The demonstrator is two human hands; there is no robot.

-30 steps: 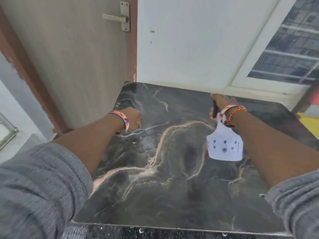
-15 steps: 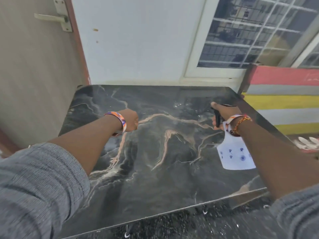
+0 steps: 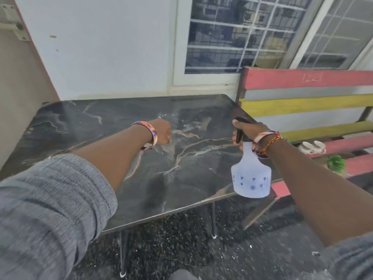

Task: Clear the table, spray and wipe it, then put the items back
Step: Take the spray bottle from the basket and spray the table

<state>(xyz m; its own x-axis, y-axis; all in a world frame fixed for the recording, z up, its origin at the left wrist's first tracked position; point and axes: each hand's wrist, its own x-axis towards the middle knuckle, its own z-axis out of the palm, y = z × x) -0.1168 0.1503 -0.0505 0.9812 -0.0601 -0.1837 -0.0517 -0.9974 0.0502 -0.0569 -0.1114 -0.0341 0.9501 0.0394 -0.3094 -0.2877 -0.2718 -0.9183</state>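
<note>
A dark marble-patterned table (image 3: 84, 126) fills the middle of the view, with wet droplets near its far right part. My right hand (image 3: 247, 130) grips the black trigger head of a pale blue spray bottle (image 3: 251, 178) and holds it above the table's right edge. My left hand (image 3: 163, 131) hovers over the middle of the tabletop with its fingers curled into a fist; nothing shows in it.
A bench with red, yellow and grey slats (image 3: 306, 104) stands right of the table, carrying a small green plant (image 3: 336, 163) and a white object (image 3: 311, 147). A white wall and barred window (image 3: 238, 35) lie behind. Dark speckled floor (image 3: 171, 239) shows below.
The view has swung right, bringing the bench and window into sight. My right hand with the spray bottle has moved toward the table's right edge. The left fist stays over the tabletop.
</note>
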